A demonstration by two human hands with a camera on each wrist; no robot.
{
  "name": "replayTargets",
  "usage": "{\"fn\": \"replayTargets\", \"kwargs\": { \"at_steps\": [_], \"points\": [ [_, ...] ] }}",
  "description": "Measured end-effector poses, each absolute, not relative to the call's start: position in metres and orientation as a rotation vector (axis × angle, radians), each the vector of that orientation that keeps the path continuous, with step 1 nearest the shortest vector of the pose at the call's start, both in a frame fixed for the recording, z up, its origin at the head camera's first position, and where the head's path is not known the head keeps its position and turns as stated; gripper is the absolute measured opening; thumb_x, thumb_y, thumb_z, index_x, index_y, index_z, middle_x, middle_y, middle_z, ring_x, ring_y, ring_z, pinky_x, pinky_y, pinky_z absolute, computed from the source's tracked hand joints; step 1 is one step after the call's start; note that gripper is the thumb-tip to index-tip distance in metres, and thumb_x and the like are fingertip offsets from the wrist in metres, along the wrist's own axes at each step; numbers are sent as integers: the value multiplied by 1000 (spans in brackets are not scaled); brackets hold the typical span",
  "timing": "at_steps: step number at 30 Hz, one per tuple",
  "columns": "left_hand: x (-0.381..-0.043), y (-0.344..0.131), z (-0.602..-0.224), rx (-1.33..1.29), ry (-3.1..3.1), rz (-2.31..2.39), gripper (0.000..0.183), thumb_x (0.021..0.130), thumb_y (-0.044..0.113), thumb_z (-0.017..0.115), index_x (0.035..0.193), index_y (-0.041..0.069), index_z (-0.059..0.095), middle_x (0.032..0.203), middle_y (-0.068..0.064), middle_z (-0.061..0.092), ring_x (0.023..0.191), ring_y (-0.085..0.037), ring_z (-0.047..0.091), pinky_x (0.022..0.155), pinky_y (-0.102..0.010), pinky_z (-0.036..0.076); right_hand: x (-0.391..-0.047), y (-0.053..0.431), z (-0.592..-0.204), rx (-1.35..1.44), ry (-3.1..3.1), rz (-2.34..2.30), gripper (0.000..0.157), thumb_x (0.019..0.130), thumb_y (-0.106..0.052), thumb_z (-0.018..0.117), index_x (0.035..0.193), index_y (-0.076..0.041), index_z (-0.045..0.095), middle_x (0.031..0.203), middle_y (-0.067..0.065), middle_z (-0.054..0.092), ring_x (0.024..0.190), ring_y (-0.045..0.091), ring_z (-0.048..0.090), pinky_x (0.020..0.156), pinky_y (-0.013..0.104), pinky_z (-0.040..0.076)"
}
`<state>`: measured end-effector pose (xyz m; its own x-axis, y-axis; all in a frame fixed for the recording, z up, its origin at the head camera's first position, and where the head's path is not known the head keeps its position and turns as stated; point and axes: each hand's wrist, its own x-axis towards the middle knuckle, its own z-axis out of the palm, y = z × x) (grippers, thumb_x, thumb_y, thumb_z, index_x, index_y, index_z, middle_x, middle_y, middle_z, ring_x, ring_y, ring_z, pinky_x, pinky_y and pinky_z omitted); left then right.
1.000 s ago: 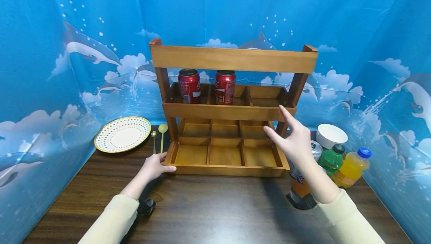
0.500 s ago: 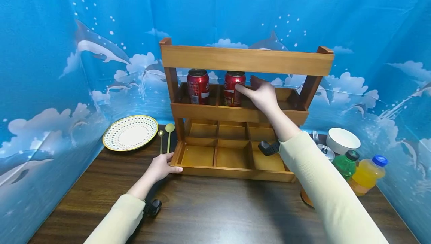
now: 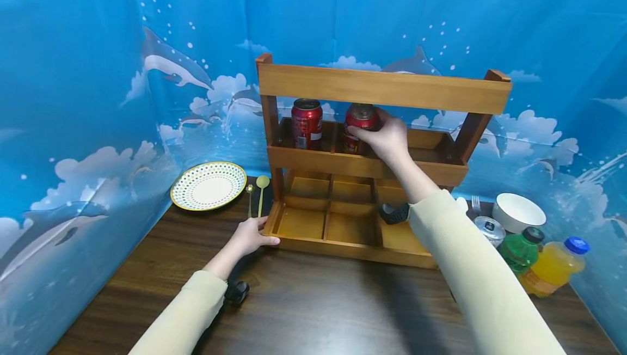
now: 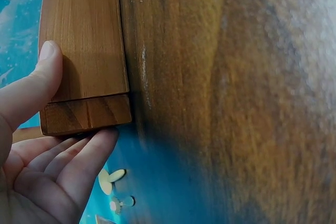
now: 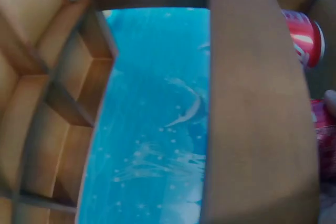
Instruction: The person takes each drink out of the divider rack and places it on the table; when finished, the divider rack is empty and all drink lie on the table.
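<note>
A brown wooden two-tier rack (image 3: 318, 157) with divided compartments stands on the table. In its upper tier my right hand (image 3: 389, 137) grips a red soda can (image 3: 354, 142), which leans slightly in the middle compartment. The right wrist view catches only part of that can (image 5: 324, 135) and a fingertip at its edge. Another red soda can (image 3: 307, 124) stands upright in the left compartment. My left hand (image 3: 247, 237) holds the rack's lower front left corner. In the left wrist view, the thumb lies on the front board (image 4: 86, 40) and the fingers touch the side.
Left of the rack are a patterned plate (image 3: 208, 186), a light green spoon (image 3: 262, 186) and a small flower-topped utensil (image 3: 250, 191). To the right stand a white bowl (image 3: 519, 212), a silver-topped can (image 3: 490, 230), a green bottle (image 3: 521, 249), an orange drink bottle (image 3: 553, 270) and a fork (image 3: 475, 203).
My right hand has moved left from the rack's right side to the middle can and taken hold of it. That can now leans. The left hand stays at the corner, while the head view has shifted.
</note>
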<state>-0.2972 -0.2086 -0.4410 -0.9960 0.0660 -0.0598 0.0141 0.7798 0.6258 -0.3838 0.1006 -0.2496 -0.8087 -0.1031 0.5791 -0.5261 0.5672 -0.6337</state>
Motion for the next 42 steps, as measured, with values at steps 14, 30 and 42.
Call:
{"fn": "replayTargets", "kwargs": {
  "at_steps": [14, 30, 42],
  "points": [
    [-297, -207, -436, 84, 2898, 996, 81, 66, 42, 72, 128, 0, 43, 120, -22, 53, 113, -33, 49, 92, -45, 39, -304, 115, -258, 848, -1720, 842, 77, 57, -24, 82, 125, -8, 49, 119, 3, 58, 105, 15, 57, 86, 23, 46],
    [-296, -209, -440, 81, 2878, 987, 86, 65, 47, 71, 130, -2, 40, 123, -23, 50, 115, -36, 46, 93, -47, 38, -204, 223, -256, 356, -1886, 1213, 56, 66, 1, 73, 118, -12, 57, 112, 5, 62, 95, 5, 61, 73, 10, 47],
    [-298, -209, -440, 167, 2928, 954, 81, 68, 44, 71, 128, -3, 42, 117, -24, 54, 110, -36, 50, 89, -46, 41, -173, 327, -317, -226, -2059, 1044, 56, 67, -12, 75, 118, -25, 56, 110, -10, 62, 84, -16, 55, 67, 0, 41]
  ]
}}
